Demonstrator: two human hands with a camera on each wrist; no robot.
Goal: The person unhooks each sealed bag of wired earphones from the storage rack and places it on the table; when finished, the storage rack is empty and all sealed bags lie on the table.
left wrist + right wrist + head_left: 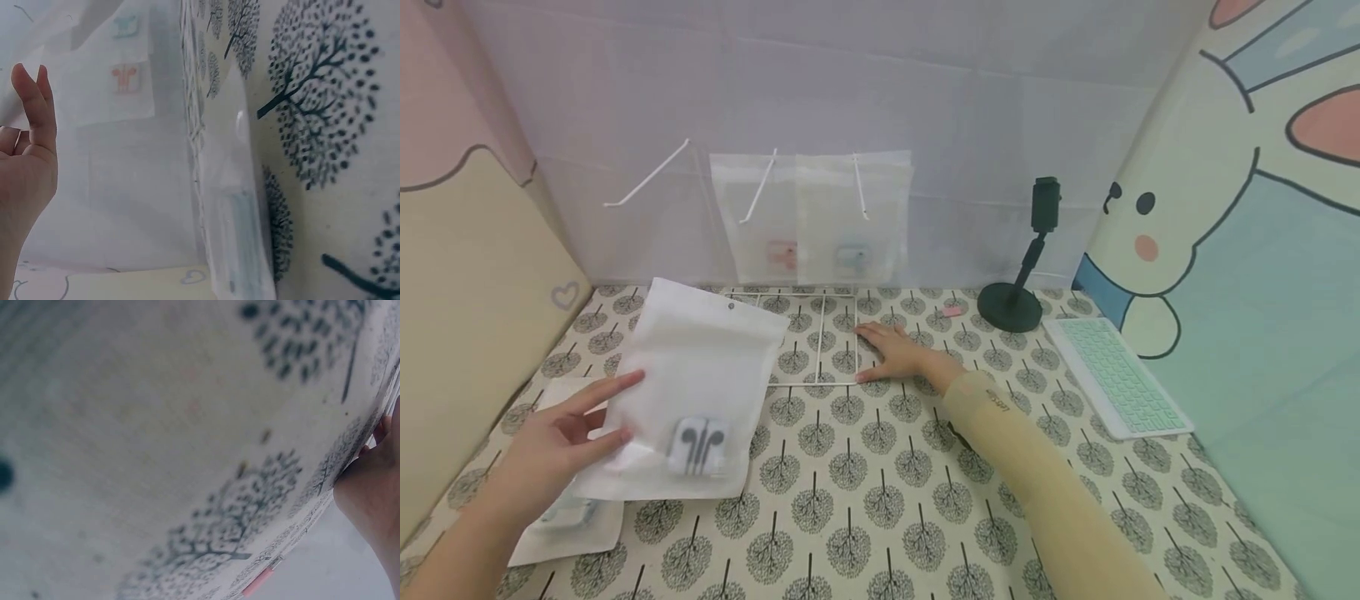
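Note:
My left hand (550, 442) pinches the left edge of a white zip pouch (700, 358), which shows dark-stemmed earphones in a white case near its bottom. The pouch is held tilted, with a hang hole in its top edge. Under it, partly hidden, another white pouch (568, 542) with a pale blue-green item lies on the tablecloth. My right hand (898, 354) rests with fingers spread at the right side of a white wire rack base (820, 337). Two pouches, one with a red item (782, 254) and one with a blue item (852, 258), hang on the rack.
Three white hooks stick out from the rack, the left hook (647, 175) bare. At the right stand a black microphone-like stand (1011, 304) and a white keyboard (1116, 379) with green keys. A small pink piece (952, 312) lies near the back.

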